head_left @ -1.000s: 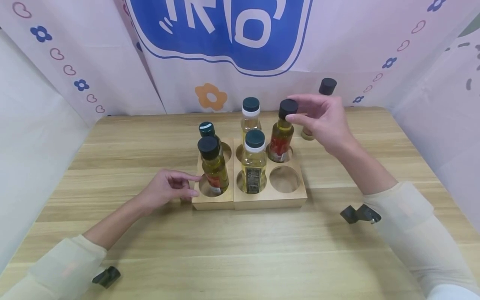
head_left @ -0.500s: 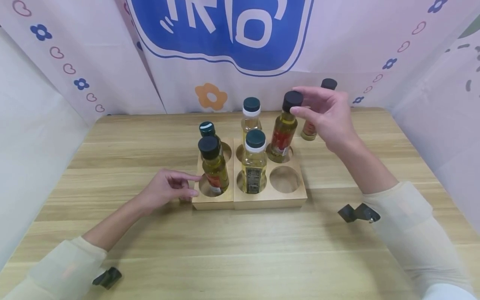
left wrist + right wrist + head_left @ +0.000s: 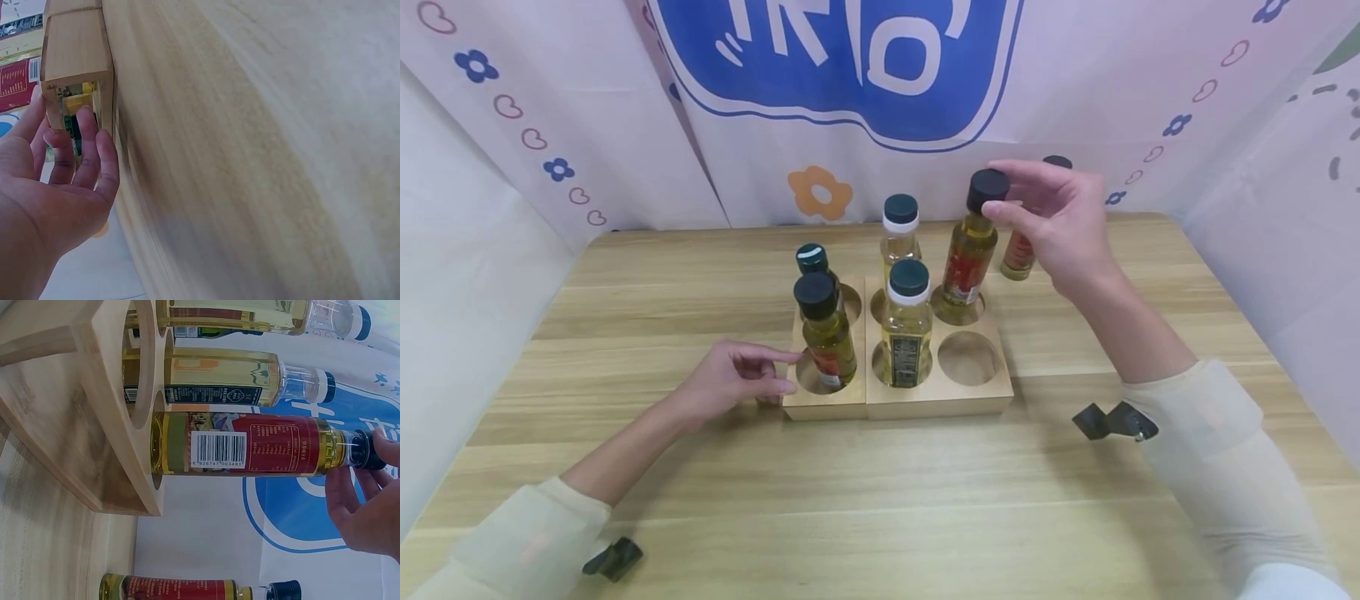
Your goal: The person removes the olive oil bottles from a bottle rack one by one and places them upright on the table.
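My right hand [image 3: 1071, 229] pinches the black cap of a red-labelled oil bottle [image 3: 966, 267] between thumb and fingers. The bottle stands nearly upright, its base at the back right hole of a wooden bottle rack [image 3: 936, 406]; in the right wrist view its barcode label [image 3: 219, 450] shows above the rack's top board. At the rack's left end, my left hand [image 3: 737, 379] holds the edge, fingers curled at the hollow end in the left wrist view. Beside it, another red-labelled bottle [image 3: 829, 342] sits in the front left hole.
Two green-capped clear bottles, the front one [image 3: 907, 333] and the back one [image 3: 901, 237], occupy the middle holes. A dark green-capped bottle [image 3: 812, 258] is at back left. Another red-labelled bottle [image 3: 1018, 257] stands on the table behind my right hand. The front right hole [image 3: 968, 358] holds nothing.
My right hand has raised the red-labelled oil bottle and shifted it slightly right, so more of its body shows above the rack. My left hand has stayed at the rack's left end.
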Available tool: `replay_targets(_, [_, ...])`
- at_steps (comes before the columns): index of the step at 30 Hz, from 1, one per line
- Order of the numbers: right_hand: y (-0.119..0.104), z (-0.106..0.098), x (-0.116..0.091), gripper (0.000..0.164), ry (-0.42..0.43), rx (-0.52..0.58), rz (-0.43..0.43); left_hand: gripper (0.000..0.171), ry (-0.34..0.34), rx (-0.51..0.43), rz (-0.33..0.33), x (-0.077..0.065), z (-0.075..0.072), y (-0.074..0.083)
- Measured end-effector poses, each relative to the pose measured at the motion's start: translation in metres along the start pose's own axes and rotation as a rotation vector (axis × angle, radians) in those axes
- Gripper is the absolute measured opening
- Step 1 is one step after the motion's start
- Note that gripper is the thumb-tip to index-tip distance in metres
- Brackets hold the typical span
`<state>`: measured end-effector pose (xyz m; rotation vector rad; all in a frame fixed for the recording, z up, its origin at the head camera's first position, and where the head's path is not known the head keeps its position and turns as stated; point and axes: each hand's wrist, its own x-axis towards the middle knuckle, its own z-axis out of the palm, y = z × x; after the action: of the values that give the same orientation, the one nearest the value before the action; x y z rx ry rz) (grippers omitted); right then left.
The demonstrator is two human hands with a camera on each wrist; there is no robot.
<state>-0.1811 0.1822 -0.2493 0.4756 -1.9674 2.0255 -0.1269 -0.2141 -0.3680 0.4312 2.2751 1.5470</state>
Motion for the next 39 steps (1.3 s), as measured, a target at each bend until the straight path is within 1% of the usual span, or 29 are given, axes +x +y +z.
replay_targets(4, [-0.0008, -0.0002, -0.0002, 0.030, 0.012, 0.005, 0.011, 0.043, 0.000, 0.009, -0.010, 0.0007, -0.0001, -0.0028])
replay_targets(10, [-0.0012, -0.0004, -0.0006, 0.030, 0.028, 0.004, 0.021, 0.047, 0.017, 0.033, 0.018, -0.0001, 0.0031, -0.0029])
replay_targets(17, [-0.0012, -0.0021, 0.0006, 0.030, 0.043, 0.014, 0.021, 0.044, 0.028, 0.054, 0.032, -0.0011, 0.0048, -0.0013])
replay_targets(25, [-0.0014, -0.0033, 0.0019, 0.030, 0.058, 0.051, 0.010, 0.044, 0.012, 0.051, 0.037, -0.0015, 0.0043, -0.0013])
replay_targets(30, [-0.0025, -0.0020, 0.0031, 0.030, 0.057, 0.073, 0.004, 0.044, 0.010, 0.053, 0.022, -0.0014, 0.0029, 0.0012])
replay_targets(33, [-0.0035, -0.0013, 0.0039, 0.030, 0.060, 0.071, 0.003, 0.044, 0.008, 0.059, 0.017, -0.0004, 0.0020, 0.0027])
replay_targets(39, [-0.0054, -0.0012, 0.0052, 0.030, 0.075, 0.051, 0.007, 0.043, 0.003, 0.103, 0.039, 0.0034, -0.0003, 0.0057])
